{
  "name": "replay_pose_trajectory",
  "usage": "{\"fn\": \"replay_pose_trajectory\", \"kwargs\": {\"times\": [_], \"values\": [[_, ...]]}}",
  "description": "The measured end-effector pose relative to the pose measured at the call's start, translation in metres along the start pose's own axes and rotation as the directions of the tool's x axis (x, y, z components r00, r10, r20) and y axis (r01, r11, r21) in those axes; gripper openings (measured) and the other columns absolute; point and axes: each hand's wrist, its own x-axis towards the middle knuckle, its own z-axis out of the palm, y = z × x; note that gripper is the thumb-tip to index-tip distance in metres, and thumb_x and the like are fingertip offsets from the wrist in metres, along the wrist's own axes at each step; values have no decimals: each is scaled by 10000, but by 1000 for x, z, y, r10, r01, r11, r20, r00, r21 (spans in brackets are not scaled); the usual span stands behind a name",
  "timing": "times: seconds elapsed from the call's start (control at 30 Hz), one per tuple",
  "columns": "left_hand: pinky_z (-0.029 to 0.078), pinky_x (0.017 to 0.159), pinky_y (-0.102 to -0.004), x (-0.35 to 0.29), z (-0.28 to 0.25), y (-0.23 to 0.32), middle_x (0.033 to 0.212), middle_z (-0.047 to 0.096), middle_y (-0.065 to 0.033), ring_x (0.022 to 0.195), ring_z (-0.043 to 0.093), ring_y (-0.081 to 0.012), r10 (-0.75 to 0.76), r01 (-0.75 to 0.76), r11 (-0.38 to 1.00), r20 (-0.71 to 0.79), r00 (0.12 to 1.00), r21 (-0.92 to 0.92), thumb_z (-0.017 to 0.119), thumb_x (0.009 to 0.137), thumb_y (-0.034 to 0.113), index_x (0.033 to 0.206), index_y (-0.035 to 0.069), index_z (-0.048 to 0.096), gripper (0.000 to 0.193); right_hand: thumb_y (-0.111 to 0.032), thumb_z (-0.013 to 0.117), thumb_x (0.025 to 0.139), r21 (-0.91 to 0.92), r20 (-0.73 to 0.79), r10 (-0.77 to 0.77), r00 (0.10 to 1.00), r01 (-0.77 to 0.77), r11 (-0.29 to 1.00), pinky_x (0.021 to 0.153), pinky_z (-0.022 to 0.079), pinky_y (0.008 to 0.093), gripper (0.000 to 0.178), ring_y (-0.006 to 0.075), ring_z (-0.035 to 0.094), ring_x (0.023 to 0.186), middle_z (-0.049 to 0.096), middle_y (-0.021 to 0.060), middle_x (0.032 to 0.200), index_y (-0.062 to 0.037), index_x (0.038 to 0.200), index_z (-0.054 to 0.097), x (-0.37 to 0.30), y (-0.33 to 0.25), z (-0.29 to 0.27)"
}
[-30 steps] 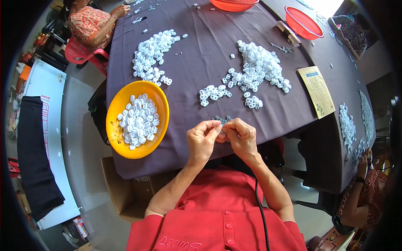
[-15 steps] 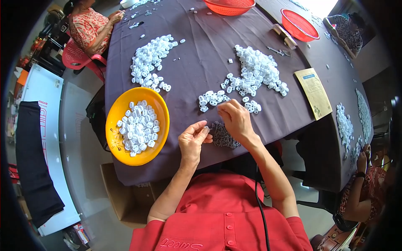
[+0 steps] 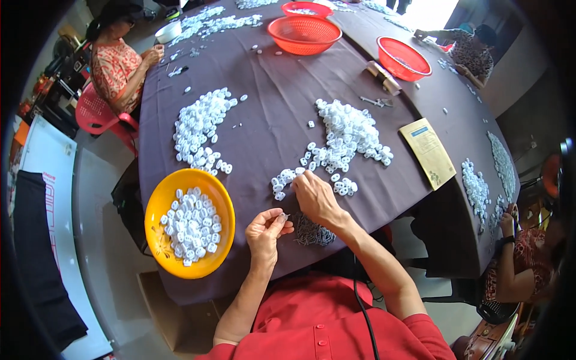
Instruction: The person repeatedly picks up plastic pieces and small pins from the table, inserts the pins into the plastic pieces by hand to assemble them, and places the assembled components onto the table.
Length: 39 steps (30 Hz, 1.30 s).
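Observation:
My left hand (image 3: 264,237) is closed in a pinch, with a small whitish plastic piece (image 3: 285,216) at its fingertips. To its right, my right hand (image 3: 318,198) reaches over the near edge of a small cluster of white oval pieces (image 3: 280,185). Its fingers are bent together at the cluster; what they grip is hidden. Under my right wrist lies a heap of small grey pins (image 3: 313,233). Beyond the cluster spreads a larger pile of white two-holed pieces (image 3: 348,135). A yellow bowl (image 3: 157,252) with many such pieces stands left of my left hand.
Another white pile (image 3: 201,123) lies beyond the bowl on the dark tablecloth (image 3: 270,90). Farther off are red baskets (image 3: 304,36) and a tan packet (image 3: 428,153). Co-workers sit at left (image 3: 117,66), far right and near right. An open cardboard box (image 3: 174,318) sits below the table's left corner.
The head view has shifted, showing more of the table's far end. My right hand has come to the small cluster's near edge. My left hand keeps its pinch.

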Motion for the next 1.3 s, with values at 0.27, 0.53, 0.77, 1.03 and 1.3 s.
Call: {"fn": "replay_pose_trajectory", "kwargs": {"times": [0.27,0.53,0.77,1.03,1.3], "values": [[497,508,-212,3,44,16,749,616,-56,585,587,-99,61,-63,993,23,998,100,624,785,2,891,-26,615,110,-83,558,859,936,212,499,840,-321,143,559,502,236,126,106,586,622,609,46,787,-5,956,573,-42,-13,-40],[489,511,-205,-5,66,15,748,610,-37,581,566,-77,139,-145,986,71,988,87,625,790,1,878,-24,618,91,-53,540,864,977,168,464,870,-208,37,661,540,281,166,143,627,734,631,79,860,8,1015,570,-57,-15,-54],[494,517,-203,-10,67,11,763,616,-36,600,569,-72,194,-206,964,82,978,169,629,790,7,885,-19,623,98,-19,544,853,979,79,468,880,-158,132,668,538,275,159,152,632,736,633,83,842,18,1004,575,-64,-22,-54],[501,529,-205,-14,66,8,768,623,-34,613,576,-71,255,-268,930,83,963,253,629,793,16,885,-16,628,97,13,547,842,959,-5,471,882,-130,254,641,533,243,160,141,629,744,631,78,839,27,999,574,-67,-29,-53],[472,512,-188,-13,58,9,733,614,-27,596,573,-71,290,-295,912,61,955,285,623,781,-15,874,-18,627,93,5,566,834,939,-1,474,881,-163,304,618,523,230,171,135,628,737,619,74,860,46,999,558,-64,-32,-43]]}}
